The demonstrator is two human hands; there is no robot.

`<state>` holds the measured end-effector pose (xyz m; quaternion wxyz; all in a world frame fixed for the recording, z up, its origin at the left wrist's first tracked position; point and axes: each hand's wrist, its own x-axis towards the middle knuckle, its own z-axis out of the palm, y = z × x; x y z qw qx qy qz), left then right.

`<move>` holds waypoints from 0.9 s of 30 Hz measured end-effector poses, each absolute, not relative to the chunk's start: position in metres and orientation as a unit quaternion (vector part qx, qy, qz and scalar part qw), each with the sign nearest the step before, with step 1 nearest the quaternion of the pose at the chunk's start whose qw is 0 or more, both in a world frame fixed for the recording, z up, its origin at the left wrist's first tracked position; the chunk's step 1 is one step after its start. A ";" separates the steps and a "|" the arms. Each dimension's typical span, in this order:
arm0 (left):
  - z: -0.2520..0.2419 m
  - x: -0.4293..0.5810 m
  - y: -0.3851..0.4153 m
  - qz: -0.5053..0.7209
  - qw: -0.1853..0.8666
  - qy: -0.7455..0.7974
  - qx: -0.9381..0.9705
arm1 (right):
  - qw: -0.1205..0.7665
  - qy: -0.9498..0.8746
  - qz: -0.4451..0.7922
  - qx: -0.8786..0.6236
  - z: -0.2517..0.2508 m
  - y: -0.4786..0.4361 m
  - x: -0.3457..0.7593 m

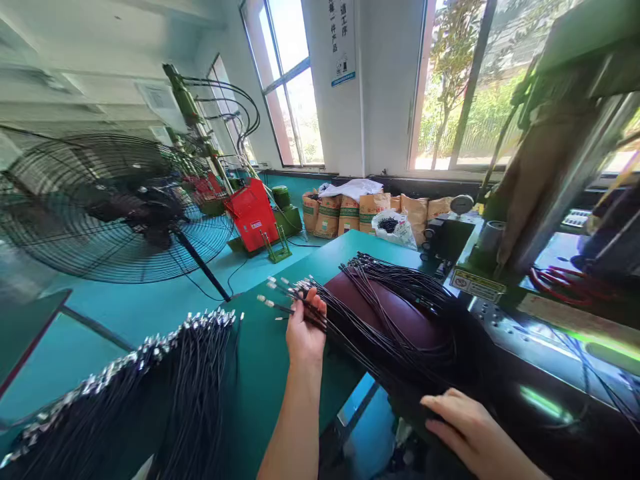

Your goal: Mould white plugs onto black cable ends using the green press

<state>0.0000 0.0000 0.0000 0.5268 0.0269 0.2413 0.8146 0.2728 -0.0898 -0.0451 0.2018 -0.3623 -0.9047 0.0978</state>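
Note:
My left hand is closed around a bundle of thin black cables near their metal-tipped ends, which fan out to the left over the teal table. The cables run back across a dark maroon pad toward the lower right. My right hand rests low on the dark far end of the same cables, fingers curled over them. A second heap of black cables with silver tips lies at the lower left, untouched.
A large floor fan stands at the left. A machine with a control panel fills the right side. Red equipment, brown sacks and a bag of dark pellets sit on the teal floor by the windows.

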 end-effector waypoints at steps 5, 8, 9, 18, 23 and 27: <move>0.021 0.013 0.000 0.775 0.528 0.256 0.236 | 0.198 -0.917 0.013 -0.346 -0.067 -0.089 0.262; 0.014 0.019 -0.007 0.763 0.491 0.324 0.268 | 0.225 -0.908 -0.002 -0.354 -0.062 -0.088 0.256; 0.009 0.020 -0.010 0.763 0.481 0.339 0.267 | 0.228 -0.903 0.003 -0.364 -0.059 -0.086 0.252; -0.030 0.006 -0.034 0.752 0.471 0.398 0.231 | 0.032 -0.895 -0.008 -0.446 -0.060 -0.040 0.179; -0.045 0.000 -0.036 0.759 0.485 0.389 0.193 | 0.009 -0.878 -0.025 -0.478 -0.059 -0.039 0.164; -0.061 -0.005 -0.037 0.760 0.518 0.368 0.136 | 0.054 -0.856 0.059 -0.511 -0.046 -0.030 0.173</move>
